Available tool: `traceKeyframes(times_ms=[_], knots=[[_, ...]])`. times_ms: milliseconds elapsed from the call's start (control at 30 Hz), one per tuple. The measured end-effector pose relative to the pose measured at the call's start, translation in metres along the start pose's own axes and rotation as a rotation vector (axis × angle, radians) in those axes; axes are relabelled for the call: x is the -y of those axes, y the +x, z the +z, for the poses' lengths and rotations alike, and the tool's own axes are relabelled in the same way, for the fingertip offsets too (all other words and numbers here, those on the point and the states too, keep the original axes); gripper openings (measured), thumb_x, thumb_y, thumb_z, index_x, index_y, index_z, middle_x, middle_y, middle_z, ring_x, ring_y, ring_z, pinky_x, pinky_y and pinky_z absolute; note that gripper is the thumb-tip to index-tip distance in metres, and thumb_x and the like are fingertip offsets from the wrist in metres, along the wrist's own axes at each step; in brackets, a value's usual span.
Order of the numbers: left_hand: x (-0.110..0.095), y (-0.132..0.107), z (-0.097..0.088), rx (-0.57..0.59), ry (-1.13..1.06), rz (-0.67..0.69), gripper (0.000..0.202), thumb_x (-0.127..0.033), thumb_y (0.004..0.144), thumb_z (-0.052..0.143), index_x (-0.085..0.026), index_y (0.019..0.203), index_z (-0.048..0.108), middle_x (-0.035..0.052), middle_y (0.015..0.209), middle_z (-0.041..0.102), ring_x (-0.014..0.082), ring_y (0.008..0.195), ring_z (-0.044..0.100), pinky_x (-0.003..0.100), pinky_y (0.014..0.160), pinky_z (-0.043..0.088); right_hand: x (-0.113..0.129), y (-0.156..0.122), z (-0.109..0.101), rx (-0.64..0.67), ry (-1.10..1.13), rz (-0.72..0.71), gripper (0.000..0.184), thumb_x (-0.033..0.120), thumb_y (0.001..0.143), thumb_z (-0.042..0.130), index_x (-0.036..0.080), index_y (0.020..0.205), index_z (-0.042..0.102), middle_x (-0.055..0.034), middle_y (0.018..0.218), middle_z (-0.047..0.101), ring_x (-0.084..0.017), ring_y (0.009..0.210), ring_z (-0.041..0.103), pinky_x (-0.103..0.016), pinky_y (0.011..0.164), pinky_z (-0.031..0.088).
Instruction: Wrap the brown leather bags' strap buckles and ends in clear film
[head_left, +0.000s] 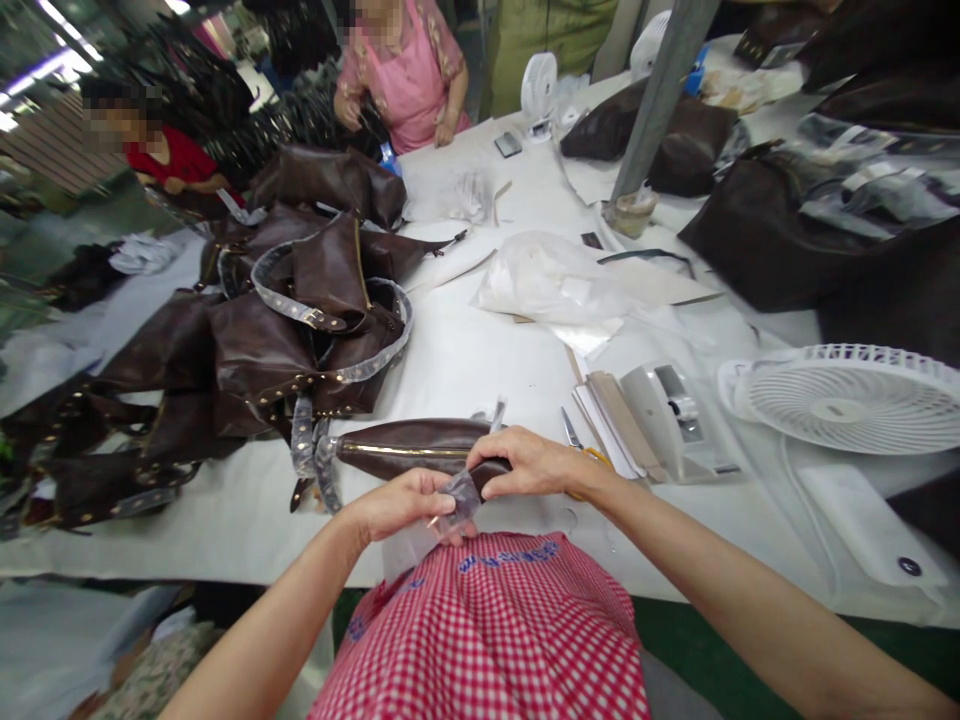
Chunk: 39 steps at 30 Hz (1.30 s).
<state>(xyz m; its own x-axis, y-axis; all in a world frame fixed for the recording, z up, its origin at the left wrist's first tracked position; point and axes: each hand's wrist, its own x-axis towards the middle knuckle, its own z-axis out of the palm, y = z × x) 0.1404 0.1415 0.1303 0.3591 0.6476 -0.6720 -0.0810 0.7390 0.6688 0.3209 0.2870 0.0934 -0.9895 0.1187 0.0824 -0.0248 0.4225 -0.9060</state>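
A dark brown leather bag [416, 437] with a gold zipper lies on the table in front of me. Pinched in my left hand [416, 503] is a piece of clear plastic film [461, 497], crumpled near the bag's right end. My right hand [525, 463] has its fingers curled round the brown leather end of the bag, just beside the film. What lies under the right fingers is partly hidden. A plastic-wrapped strap [328, 472] rests at the bag's left end.
Brown bags with wrapped straps [262, 335] are heaped at left. Scissors [574, 432], cardboard pieces [619, 425], a tape dispenser [667, 415] and a white fan [847, 400] stand at right. A plastic bag [547, 275] lies ahead, below a slanting post [660, 100]. Two people work across the table.
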Motion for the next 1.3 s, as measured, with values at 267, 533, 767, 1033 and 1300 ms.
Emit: traceKeyframes(times_ms=[267, 533, 767, 1033, 1300], knots=[[-0.010, 0.005, 0.011, -0.056, 0.155, 0.007, 0.044, -0.055, 0.077, 0.064, -0.013, 0.087, 0.061, 0.0096, 0.085, 0.072, 0.0119, 0.061, 0.059, 0.021, 0.055, 0.039, 0.000, 0.002, 0.002, 0.038, -0.024, 0.075, 0.027, 0.019, 0.071, 0.072, 0.016, 0.098, 0.069, -0.0018, 0.085, 0.069, -0.015, 0.076, 0.060, -0.023, 0.070, 0.041], [-0.014, 0.007, 0.012, -0.139, 0.021, -0.031, 0.039, -0.052, 0.077, 0.064, -0.015, 0.085, 0.055, 0.0054, 0.067, 0.069, 0.0117, 0.047, 0.057, 0.019, 0.043, 0.036, -0.001, 0.005, -0.010, 0.059, -0.022, 0.109, 0.040, 0.031, 0.072, 0.073, 0.015, 0.108, 0.064, -0.0024, 0.085, 0.065, -0.013, 0.071, 0.055, -0.022, 0.063, 0.039], [-0.005, 0.016, 0.004, 0.034, -0.120, -0.079, 0.042, -0.052, 0.075, 0.067, -0.014, 0.089, 0.058, 0.0104, 0.073, 0.071, 0.0160, 0.052, 0.064, 0.024, 0.052, 0.047, -0.014, -0.009, -0.012, 0.125, 0.221, 0.224, 0.013, 0.024, 0.081, 0.059, 0.014, 0.086, 0.065, 0.0028, 0.066, 0.058, -0.009, 0.059, 0.049, -0.020, 0.056, 0.036], [-0.018, 0.015, 0.004, 0.069, 0.079, -0.133, 0.041, -0.051, 0.080, 0.061, -0.010, 0.077, 0.067, 0.0108, 0.072, 0.072, 0.0167, 0.060, 0.064, 0.025, 0.061, 0.049, -0.003, 0.005, -0.013, 0.108, 0.115, 0.121, 0.009, 0.020, 0.079, 0.062, 0.013, 0.082, 0.067, 0.0022, 0.067, 0.059, -0.009, 0.062, 0.049, -0.020, 0.058, 0.035], [-0.014, 0.010, -0.001, 0.025, 0.058, -0.080, 0.047, -0.044, 0.071, 0.075, -0.015, 0.105, 0.059, 0.0100, 0.092, 0.072, 0.0169, 0.073, 0.066, 0.024, 0.061, 0.047, 0.002, 0.007, -0.012, 0.082, 0.111, 0.165, 0.007, 0.017, 0.076, 0.061, 0.014, 0.079, 0.067, 0.0021, 0.066, 0.061, -0.009, 0.059, 0.050, -0.018, 0.055, 0.035]])
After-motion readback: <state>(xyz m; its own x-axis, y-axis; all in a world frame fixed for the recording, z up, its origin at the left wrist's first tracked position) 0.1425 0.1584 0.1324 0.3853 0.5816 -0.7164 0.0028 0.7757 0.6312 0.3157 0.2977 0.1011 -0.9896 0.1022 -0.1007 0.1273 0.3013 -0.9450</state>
